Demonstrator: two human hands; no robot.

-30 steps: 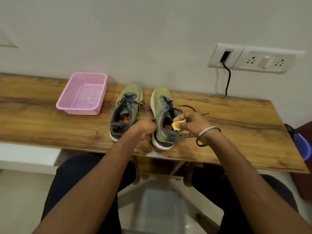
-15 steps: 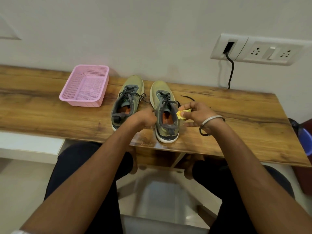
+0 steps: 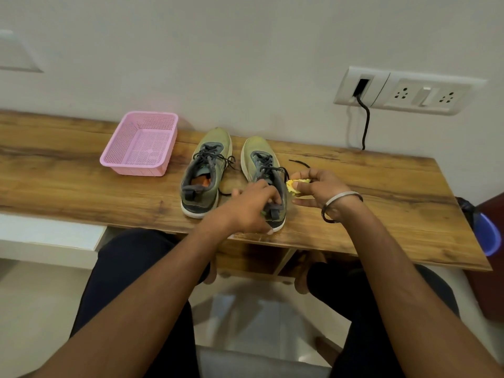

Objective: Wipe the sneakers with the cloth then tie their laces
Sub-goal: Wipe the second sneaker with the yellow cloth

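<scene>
Two olive-green sneakers with grey collars and dark laces stand side by side on the wooden table [image 3: 81, 181], toes to the wall. The left sneaker [image 3: 206, 170] stands free, its laces loose. My left hand [image 3: 248, 208] grips the heel end of the right sneaker [image 3: 257, 156], fingers curled over its collar. My right hand [image 3: 319, 186], with a metal bangle on the wrist, pinches a small crumpled yellow cloth [image 3: 294, 185] against that sneaker's right side. A loose lace end [image 3: 298, 162] lies on the table just behind my right hand.
A pink mesh basket [image 3: 141, 144] sits left of the sneakers near the wall. A socket plate [image 3: 403, 91] with a black cable [image 3: 365, 124] hangs on the wall at right. A blue bin [image 3: 488, 233] stands past the table's right end. My knees are under the table's front edge.
My left hand has moved right, from between the sneakers onto the right sneaker's heel. My right hand keeps the cloth at that sneaker's side. The camera has tilted slightly.
</scene>
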